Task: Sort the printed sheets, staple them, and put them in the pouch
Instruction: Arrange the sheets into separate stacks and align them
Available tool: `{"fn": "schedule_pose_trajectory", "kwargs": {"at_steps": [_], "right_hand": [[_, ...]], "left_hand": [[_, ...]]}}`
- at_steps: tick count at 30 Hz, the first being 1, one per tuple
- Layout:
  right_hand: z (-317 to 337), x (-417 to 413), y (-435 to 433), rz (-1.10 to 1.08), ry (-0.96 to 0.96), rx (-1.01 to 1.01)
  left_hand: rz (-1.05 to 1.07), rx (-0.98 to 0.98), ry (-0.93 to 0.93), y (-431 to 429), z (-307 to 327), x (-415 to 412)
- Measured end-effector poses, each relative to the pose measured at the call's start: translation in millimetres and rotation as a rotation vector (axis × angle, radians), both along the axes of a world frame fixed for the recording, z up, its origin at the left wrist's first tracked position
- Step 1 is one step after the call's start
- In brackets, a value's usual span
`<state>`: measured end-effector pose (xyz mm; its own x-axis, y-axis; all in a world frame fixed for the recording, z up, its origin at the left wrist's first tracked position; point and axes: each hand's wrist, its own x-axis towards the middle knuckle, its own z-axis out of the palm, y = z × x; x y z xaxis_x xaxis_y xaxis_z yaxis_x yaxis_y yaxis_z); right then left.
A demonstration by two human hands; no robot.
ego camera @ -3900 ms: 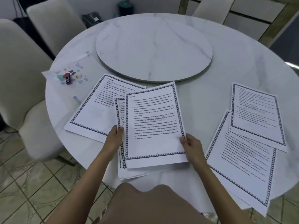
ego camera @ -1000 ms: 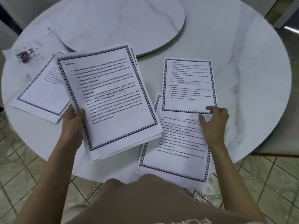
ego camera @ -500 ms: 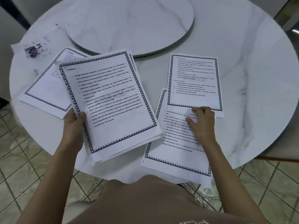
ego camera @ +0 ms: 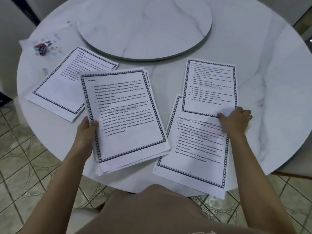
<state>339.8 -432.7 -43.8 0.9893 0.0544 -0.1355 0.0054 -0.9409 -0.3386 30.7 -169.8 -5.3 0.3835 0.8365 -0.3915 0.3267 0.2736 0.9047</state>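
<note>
Fingers (ego camera: 243, 114) of the right hand (ego camera: 236, 120) curl at the near right corner of the far sheet (ego camera: 209, 85), which runs lengthwise toward 12 o'clock; whether they pinch it is unclear. At 9 o'clock, the left hand (ego camera: 86, 130) grips the stack (ego camera: 125, 115) by its left edge, thumb on top.

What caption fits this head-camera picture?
Left hand grips a paper stack; right hand pinches a sheet on the table.

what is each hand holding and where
Left hand grips the stack of sheets by its left edge. Right hand touches the far right sheet at its lower right corner; grip unclear.
</note>
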Motion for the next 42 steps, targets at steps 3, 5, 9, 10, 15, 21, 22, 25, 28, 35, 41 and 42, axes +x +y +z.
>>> {"fn": "schedule_pose_trajectory", "kwargs": {"at_steps": [3,5,9,10,15,21,22,25,28,35,41,42], "right_hand": [[5,5,3,-0.046,0.060,-0.013],[10,10,4,-0.057,0.110,-0.051],[17,21,5,-0.078,0.221,-0.072],[18,24,5,-0.080,0.242,-0.067],[16,30,1,-0.121,0.306,0.018],[21,29,-4,-0.183,0.349,0.151],[23,29,-4,-0.178,0.349,0.153],[25,28,-6,-0.102,0.295,0.220],[23,26,-8,-0.083,0.242,0.412],[20,14,4,-0.035,0.442,0.636],[17,-5,0,-0.035,0.303,0.759],[15,-8,-3,-0.057,0.261,0.765]], "left_hand": [[-0.018,-0.008,0.011,3,-1,2],[-0.032,-0.016,0.017,5,-2,3],[-0.061,-0.030,0.029,8,-5,4],[-0.064,-0.032,0.031,9,-6,4],[-0.102,-0.016,0.073,14,-12,0],[-0.127,-0.016,0.098,17,-15,1],[-0.129,-0.017,0.097,18,-17,1],[-0.137,-0.023,0.104,19,-19,1],[-0.138,-0.020,0.097,19,-22,2],[-0.178,0.079,0.093,22,-21,5],[-0.186,0.122,-0.014,37,-7,3],[-0.172,0.125,-0.038,40,-5,3]]}}
